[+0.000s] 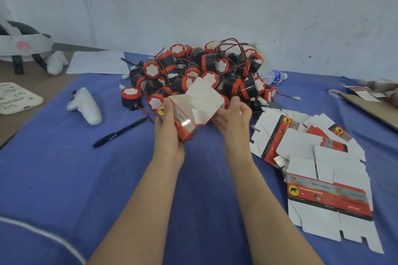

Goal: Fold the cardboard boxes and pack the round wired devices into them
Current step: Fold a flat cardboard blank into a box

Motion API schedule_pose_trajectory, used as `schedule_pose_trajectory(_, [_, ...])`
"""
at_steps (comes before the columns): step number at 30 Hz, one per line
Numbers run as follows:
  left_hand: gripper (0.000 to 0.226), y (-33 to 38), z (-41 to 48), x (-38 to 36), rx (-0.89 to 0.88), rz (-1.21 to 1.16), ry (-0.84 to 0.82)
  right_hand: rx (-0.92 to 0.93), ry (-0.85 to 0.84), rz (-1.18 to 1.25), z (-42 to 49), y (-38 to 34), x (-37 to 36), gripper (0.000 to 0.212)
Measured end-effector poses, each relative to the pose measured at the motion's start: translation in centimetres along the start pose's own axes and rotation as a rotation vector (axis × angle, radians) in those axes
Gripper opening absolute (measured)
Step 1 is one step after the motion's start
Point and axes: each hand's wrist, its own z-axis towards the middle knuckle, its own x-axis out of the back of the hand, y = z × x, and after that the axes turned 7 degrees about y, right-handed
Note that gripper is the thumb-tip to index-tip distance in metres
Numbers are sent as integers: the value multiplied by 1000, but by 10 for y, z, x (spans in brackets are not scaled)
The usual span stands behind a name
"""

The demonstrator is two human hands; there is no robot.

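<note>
Head view, single frame. Step judged: erecting one cardboard box (200, 101), with no device in it yet. Main risk: the box is only half formed, its white flaps stand loose and skewed, so a push on the wrong flap could crease the thin card or let the sleeve collapse flat again. Second risk: the round wired devices (206, 66) lie in a tangled heap just beyond the box, red leads looped over each other, so lifting one could drag its neighbours or snag a connector. The left hand (169, 133) grips the box by its left printed wall, fingers curled over the top edge. The right hand (231, 117) pinches the box's right edge at a flap, fingers bent. The box is held just above the bench (64, 178), centre of the scene, tilted with its open mouth facing up and away. Outside is glossy red and silver print with a yellow badge, inside is plain white. The devices are black drums with red rims and white notched faces. Flat box blanks (329, 196) are fanned out near right. A pen (120, 132), a white controller (86, 106) and a water bottle (272, 75) lie clear of the work.
</note>
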Motion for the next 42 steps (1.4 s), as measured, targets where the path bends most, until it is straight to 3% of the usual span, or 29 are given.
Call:
schedule_pose_trajectory(3, [50,-1,0,-1,6,64,-42,-256,-27,126,8,-6,9,41])
schedule_pose_trajectory(6, [33,-5,2,-1,-122,214,-53,-445,-70,84,2,-6,8,44])
schedule_pose_trajectory(8, [26,-5,0,0,-254,298,-45,-481,-132,73,0,-5,6,48])
schedule_pose_trajectory(11, [56,-4,-4,2,-309,321,-48,-532,-244,166,1,-9,7,59])
schedule_pose_trajectory(15, [25,-2,-6,0,-342,341,-61,-517,-198,140,1,-7,12,42])
schedule_pose_trajectory(18, [32,2,-9,1,-338,371,-98,-498,-245,80,2,-8,15,36])
schedule_pose_trajectory(21, [45,1,-10,-1,-301,388,-143,-366,-189,-66,2,-5,14,25])
schedule_pose_trajectory(24, [49,0,-12,-4,-168,336,-226,-177,-5,-407,1,3,11,40])
schedule_pose_trajectory(26, [46,2,-12,-4,-7,184,-322,-291,2,-359,3,9,6,47])
schedule_pose_trajectory(28, [56,4,-12,-2,102,76,-380,-439,-97,-278,4,14,0,43])
schedule_pose_trajectory(30, [65,2,-12,-2,139,46,-400,-511,-179,-324,6,17,-2,39])
schedule_pose_trajectory(32, [60,0,-13,-3,131,57,-396,-516,-213,-356,6,18,0,38])
schedule_pose_trajectory(35, [53,-1,-12,-6,117,-30,-354,-534,-124,-113,3,15,2,42])
schedule_pose_trajectory(37, [53,-2,-9,-6,20,-49,-215,-570,-32,164,3,11,1,49])
schedule_pose_trajectory(38, [49,-4,-8,-6,-77,60,-130,-580,-20,205,3,9,0,56])
schedule_pose_trajectory(40, [39,-9,-6,-3,-340,458,-20,-526,-62,80,3,7,0,56])
schedule_pose_trajectory(42, [32,-16,-5,1,-554,730,-33,-386,-32,-111,3,10,2,37])
